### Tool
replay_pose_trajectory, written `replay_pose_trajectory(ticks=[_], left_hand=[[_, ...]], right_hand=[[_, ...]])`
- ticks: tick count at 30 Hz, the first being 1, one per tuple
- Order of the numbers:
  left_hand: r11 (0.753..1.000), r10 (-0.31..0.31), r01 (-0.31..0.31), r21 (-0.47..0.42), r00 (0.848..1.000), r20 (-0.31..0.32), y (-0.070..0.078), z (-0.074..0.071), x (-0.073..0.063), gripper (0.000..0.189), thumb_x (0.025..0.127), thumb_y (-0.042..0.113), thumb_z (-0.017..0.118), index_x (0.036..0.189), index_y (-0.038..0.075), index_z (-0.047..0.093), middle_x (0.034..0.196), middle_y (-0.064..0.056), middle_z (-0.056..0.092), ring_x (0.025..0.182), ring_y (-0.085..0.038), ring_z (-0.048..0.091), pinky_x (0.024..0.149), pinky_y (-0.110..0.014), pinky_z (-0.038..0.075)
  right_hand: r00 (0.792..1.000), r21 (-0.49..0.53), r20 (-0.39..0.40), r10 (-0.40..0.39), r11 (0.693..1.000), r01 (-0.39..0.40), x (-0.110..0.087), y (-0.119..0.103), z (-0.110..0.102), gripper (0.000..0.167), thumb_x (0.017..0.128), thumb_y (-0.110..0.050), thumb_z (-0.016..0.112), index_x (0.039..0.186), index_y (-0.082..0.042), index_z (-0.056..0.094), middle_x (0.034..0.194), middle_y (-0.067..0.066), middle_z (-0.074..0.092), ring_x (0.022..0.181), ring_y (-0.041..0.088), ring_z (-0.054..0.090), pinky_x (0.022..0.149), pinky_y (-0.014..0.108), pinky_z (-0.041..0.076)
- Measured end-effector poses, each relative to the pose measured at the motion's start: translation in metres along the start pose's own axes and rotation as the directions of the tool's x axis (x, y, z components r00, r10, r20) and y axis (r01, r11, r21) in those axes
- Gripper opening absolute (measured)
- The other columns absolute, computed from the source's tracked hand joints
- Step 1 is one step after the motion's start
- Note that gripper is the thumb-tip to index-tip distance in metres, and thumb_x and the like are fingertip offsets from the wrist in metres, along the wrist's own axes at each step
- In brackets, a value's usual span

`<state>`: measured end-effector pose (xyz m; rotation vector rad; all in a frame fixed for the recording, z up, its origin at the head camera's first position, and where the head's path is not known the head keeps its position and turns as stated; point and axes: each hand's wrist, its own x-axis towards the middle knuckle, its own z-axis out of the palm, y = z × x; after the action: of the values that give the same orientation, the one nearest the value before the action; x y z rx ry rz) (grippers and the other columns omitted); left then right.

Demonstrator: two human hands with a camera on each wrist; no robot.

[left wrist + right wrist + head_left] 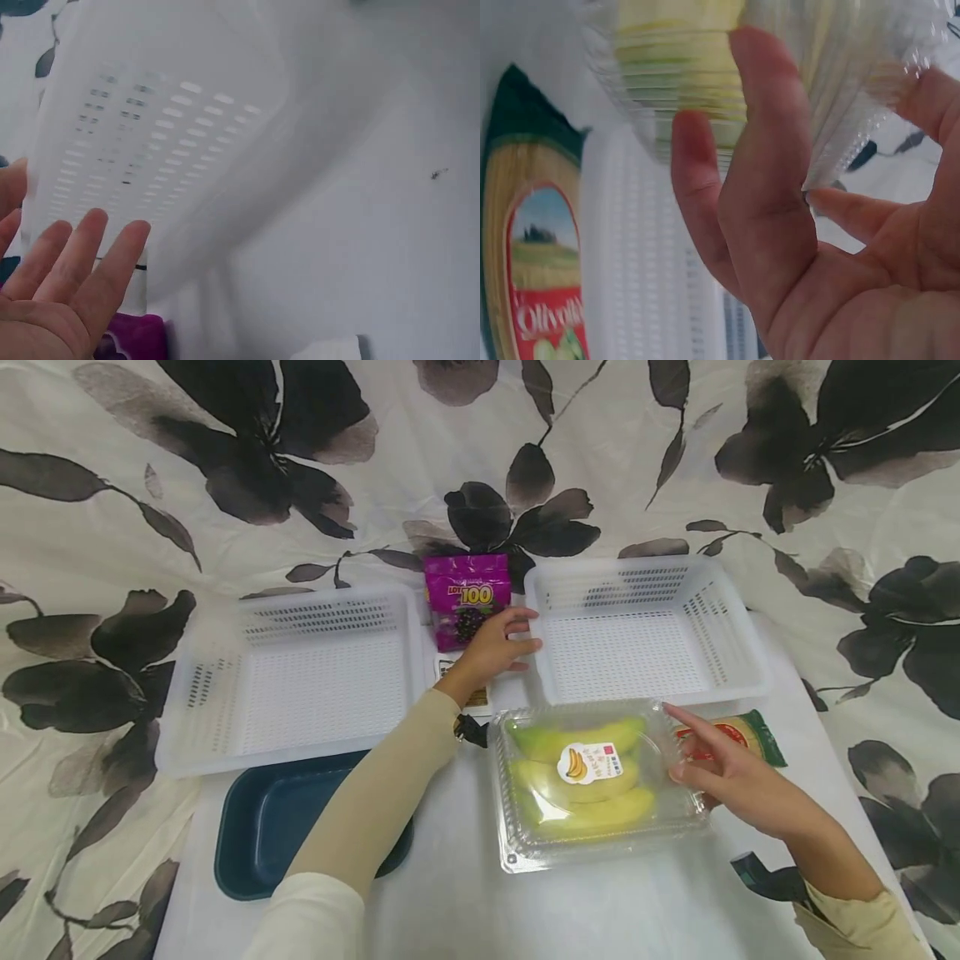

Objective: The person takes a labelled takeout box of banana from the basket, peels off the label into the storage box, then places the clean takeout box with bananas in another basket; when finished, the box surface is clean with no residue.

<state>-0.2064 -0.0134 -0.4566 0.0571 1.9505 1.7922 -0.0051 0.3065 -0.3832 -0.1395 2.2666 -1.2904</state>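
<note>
A clear plastic box of bananas [577, 777] with a white label is in front of the right white basket [637, 693]. My right hand [738, 777] grips its right side, with the thumb and fingers spread round the ribbed edge; the right wrist view shows several fingers against the ribbed plastic [697, 67]. My left hand [491, 647] reaches to the left wall of the right basket, fingertips right at it. In the left wrist view its fingers [105, 262] are extended alongside the slotted wall [165, 142]. Beside that hand lies a purple LOT 100 candy bag [465, 597].
Another white basket [300, 693] stands on the left, with a dark blue tub [258, 827] in front, partly under my left forearm. A green-ended spaghetti pack [761, 735] lies behind my right hand. A small packet [478, 697] is between the baskets. Floral cloth [637, 460] hangs behind.
</note>
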Motion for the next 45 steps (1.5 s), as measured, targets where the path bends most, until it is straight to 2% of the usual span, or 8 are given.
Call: replay_pose_trajectory(ticks=[4,7,15,19,24,31,37,45], left_hand=[[0.996,0.021,-0.022,0.089,1.000,0.008,0.007,0.001,-0.002,0.049,0.095,0.010,0.072,0.141,0.011,0.056,0.149,-0.014,0.054,0.122,-0.029,0.063,0.089,-0.049,0.061],[0.989,0.028,-0.031,0.145,0.999,0.020,0.011,0.000,-0.004,0.049,0.096,0.011,0.072,0.142,0.010,0.055,0.151,-0.015,0.053,0.124,-0.029,0.063,0.089,-0.049,0.061],[0.958,0.014,-0.030,0.286,0.998,0.057,0.015,-0.008,0.001,0.048,0.094,0.017,0.075,0.139,0.020,0.058,0.155,-0.014,0.050,0.142,-0.029,0.050,0.082,-0.046,0.062],[0.935,0.012,-0.037,0.353,0.997,0.073,0.017,-0.011,0.004,0.049,0.093,0.020,0.077,0.138,0.021,0.058,0.153,-0.012,0.054,0.136,-0.026,0.055,0.076,-0.041,0.061],[0.892,0.009,-0.035,0.450,0.998,0.059,0.023,-0.011,0.003,0.048,0.093,0.025,0.077,0.137,0.023,0.059,0.151,-0.009,0.056,0.126,-0.023,0.060,0.072,-0.037,0.060],[0.860,-0.012,-0.016,0.511,0.999,0.052,0.030,-0.009,0.001,0.050,0.093,0.026,0.077,0.139,0.022,0.058,0.153,-0.008,0.055,0.129,-0.024,0.059,0.072,-0.043,0.061],[0.824,-0.003,-0.030,0.566,0.998,0.058,0.031,-0.007,0.002,0.051,0.093,0.027,0.077,0.140,0.022,0.057,0.152,-0.008,0.055,0.138,-0.023,0.054,0.063,-0.035,0.057],[0.816,0.003,-0.035,0.577,0.998,0.056,0.033,-0.004,0.001,0.050,0.094,0.026,0.076,0.140,0.021,0.057,0.152,-0.008,0.056,0.136,-0.021,0.055,0.057,-0.031,0.054]], right_hand=[[0.999,0.036,0.048,0.019,0.999,-0.020,0.002,0.000,0.011,0.084,0.098,-0.025,0.067,0.164,-0.035,0.016,0.116,0.016,0.041,0.088,0.022,0.062,0.061,0.035,0.058],[0.997,0.036,0.074,0.034,0.999,-0.037,0.005,0.001,0.017,0.088,0.096,-0.026,0.070,0.163,-0.038,0.014,0.112,0.016,0.042,0.092,0.024,0.062,0.060,0.037,0.059],[0.992,0.044,0.126,0.010,0.999,-0.015,0.015,0.006,0.032,0.089,0.095,-0.025,0.073,0.163,-0.038,0.016,0.106,0.016,0.043,0.087,0.024,0.064,0.059,0.039,0.059],[0.990,0.075,0.142,0.006,0.997,-0.017,0.025,0.008,0.042,0.087,0.096,-0.026,0.072,0.162,-0.038,0.017,0.107,0.016,0.041,0.088,0.025,0.065,0.060,0.040,0.060],[0.990,0.101,0.143,0.008,0.995,-0.023,0.040,0.011,0.054,0.088,0.095,-0.028,0.073,0.162,-0.039,0.019,0.107,0.016,0.043,0.085,0.025,0.066,0.061,0.043,0.061],[0.988,0.161,0.154,0.017,0.986,-0.043,0.056,0.015,0.069,0.088,0.094,-0.026,0.074,0.162,-0.038,0.019,0.107,0.015,0.043,0.089,0.023,0.064,0.062,0.043,0.062],[0.985,0.194,0.171,0.004,0.980,-0.037,0.066,0.019,0.077,0.090,0.094,-0.026,0.075,0.162,-0.038,0.018,0.108,0.015,0.042,0.085,0.022,0.066,0.063,0.044,0.062],[0.981,0.212,0.186,-0.052,0.977,0.011,0.075,0.018,0.086,0.091,0.095,-0.024,0.075,0.163,-0.033,0.015,0.108,0.018,0.042,0.089,0.024,0.069,0.065,0.050,0.062]])
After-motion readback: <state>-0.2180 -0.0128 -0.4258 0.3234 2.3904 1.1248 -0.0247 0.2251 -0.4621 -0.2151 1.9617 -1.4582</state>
